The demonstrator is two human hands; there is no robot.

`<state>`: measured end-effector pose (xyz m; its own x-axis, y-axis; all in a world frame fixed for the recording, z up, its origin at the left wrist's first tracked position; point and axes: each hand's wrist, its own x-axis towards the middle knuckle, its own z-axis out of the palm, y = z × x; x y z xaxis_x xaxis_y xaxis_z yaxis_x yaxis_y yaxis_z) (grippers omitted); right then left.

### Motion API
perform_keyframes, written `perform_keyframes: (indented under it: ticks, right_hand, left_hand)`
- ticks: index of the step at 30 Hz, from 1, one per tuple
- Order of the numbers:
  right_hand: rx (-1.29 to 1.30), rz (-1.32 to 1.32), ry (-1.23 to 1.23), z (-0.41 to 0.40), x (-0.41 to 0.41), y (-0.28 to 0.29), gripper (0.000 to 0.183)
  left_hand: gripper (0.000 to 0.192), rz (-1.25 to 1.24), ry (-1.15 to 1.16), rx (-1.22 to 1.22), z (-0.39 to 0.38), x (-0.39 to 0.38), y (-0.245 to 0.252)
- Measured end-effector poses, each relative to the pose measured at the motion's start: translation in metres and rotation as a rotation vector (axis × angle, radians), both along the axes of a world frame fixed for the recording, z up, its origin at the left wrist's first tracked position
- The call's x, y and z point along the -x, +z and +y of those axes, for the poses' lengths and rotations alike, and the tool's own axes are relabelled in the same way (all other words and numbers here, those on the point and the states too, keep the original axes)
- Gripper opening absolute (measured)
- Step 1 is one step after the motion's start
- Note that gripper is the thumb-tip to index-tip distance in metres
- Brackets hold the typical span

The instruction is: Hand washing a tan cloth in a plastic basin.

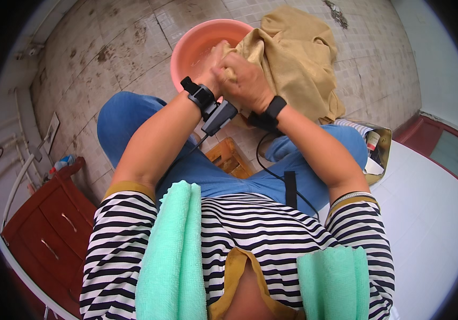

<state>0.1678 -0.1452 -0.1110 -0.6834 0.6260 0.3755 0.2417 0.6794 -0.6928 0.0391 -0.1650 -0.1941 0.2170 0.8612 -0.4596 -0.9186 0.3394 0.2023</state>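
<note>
Both hands are together over the near right part of a pink plastic basin (179, 52) with water in it, on the tiled floor. My right hand (245, 82) is closed on a bunched part of a tan cloth (301, 64); a bit of it pokes out of the fist. My left hand (213, 60), partly behind the right one, also grips the cloth, its fingers partly hidden. The rest of the cloth spreads to the right of the basin, over its rim and down beside my right knee. Each wrist wears a black strap, the left one with a grey device attached.
A wooden stool (229, 158) shows between my legs. An open box with small items (382, 154) stands by my right knee, next to a white surface (424, 224). A red-brown cabinet (49, 224) and pipes are at the left. Debris (336, 14) lies on the floor.
</note>
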Motion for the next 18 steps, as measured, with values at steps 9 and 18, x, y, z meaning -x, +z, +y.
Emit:
perform_keyframes:
  ticks: [9, 18]
  right_hand:
    - [0.149, 0.054, -0.197, 0.01, -0.012, -0.005, 0.023]
    - [0.662, -0.077, -0.132, 0.062, -0.045, -0.074, 0.028]
  left_hand:
    - [0.022, 0.19, -0.056, 0.195, -0.005, -0.027, 0.057]
    - [0.029, 0.092, -0.051, 0.156, -0.016, -0.044, 0.067]
